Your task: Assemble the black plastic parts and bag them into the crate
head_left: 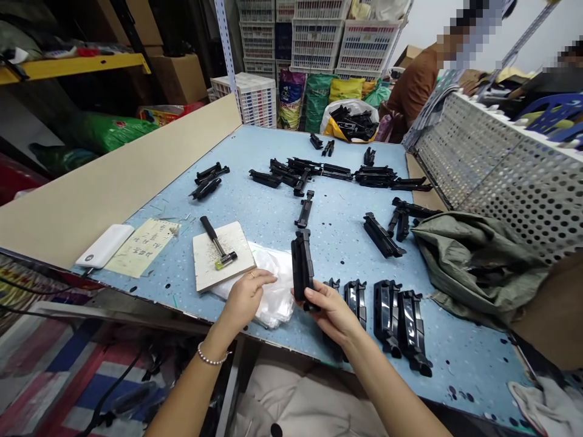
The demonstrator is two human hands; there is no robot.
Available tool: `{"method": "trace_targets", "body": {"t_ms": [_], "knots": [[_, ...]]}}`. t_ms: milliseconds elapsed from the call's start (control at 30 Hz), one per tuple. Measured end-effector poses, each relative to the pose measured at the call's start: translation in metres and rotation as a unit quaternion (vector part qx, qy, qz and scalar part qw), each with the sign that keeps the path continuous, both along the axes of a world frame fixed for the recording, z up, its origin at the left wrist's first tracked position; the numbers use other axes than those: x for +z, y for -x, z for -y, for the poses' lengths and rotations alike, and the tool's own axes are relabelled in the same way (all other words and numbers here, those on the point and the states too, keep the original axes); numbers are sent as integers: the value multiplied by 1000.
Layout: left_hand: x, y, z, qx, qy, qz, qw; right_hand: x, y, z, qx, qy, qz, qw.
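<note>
My right hand [334,312] grips a long black plastic part [302,267] by its lower end, holding it upright over the near side of the table. My left hand [246,297], with a beaded bracelet on its wrist, lies over a stack of clear plastic bags [277,291], fingers stretched out and touching the top of it. Beside that hand a small hammer [217,243] rests on a white board [204,264]. To the right of my right hand, several glossy black parts [387,315] stand in a row near the front edge.
More black parts [321,169] lie across the blue table [255,212]. A handwritten yellow note [143,249] and a white power bank [104,244] are at left. Green-grey cloth [469,261] lies at right, below a perforated panel [514,164]. A co-worker [414,85] sits beyond a full sack [350,123].
</note>
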State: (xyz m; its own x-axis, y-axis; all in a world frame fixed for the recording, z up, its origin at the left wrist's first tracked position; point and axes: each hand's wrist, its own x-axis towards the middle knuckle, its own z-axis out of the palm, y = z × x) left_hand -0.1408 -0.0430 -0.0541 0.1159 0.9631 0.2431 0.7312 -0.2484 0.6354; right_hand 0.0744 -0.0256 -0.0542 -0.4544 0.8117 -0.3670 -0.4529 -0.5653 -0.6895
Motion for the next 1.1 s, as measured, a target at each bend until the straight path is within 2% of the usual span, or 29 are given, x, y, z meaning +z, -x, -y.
{"method": "trace_targets", "body": {"t_ms": [167, 300, 367, 433, 500, 567, 633, 700, 767, 800, 867, 967, 1033, 1100], "knots": [[3, 3, 1, 60, -18, -57, 996, -1, -4, 4, -9, 28, 7, 1000], [4, -2, 2, 43, 3, 19, 999, 11, -11, 12, -2, -20, 26, 999], [4, -5, 1, 45, 9, 41, 998, 20, -18, 21, 44, -27, 6, 999], [3, -7, -1, 25, 16, 64, 998, 24, -24, 32, 126, 14, -40, 991], [4, -7, -1, 10, 25, 89, 996, 20, -25, 42, 179, 91, -88, 976], [7, -8, 4, 21, 16, 92, 995, 11, -22, 46, 185, 160, -121, 962], [11, -12, 16, 15, -17, 60, 998, 3, -18, 43, 172, 197, -135, 956], [15, -22, 34, -55, -43, 17, 997, 0, -14, 36, 145, 196, -119, 962], [15, -35, 52, -149, -45, -2, 988, 2, -10, 32, 100, 151, -59, 982], [14, -41, 60, -177, -39, 0, 983, 5, -8, 33, 81, 105, -11, 991], [12, -49, 71, -182, -23, 16, 983, 13, -2, 43, 64, -25, 106, 992], [19, -43, 85, -163, -10, 37, 986, 25, 6, 70, 103, -204, 223, 948], [35, -23, 99, -144, 1, 45, 989, 33, 4, 81, 184, -263, 213, 923], [57, 8, 118, -92, 43, 42, 994, 37, -5, 76, 247, -324, 225, 885]]}}
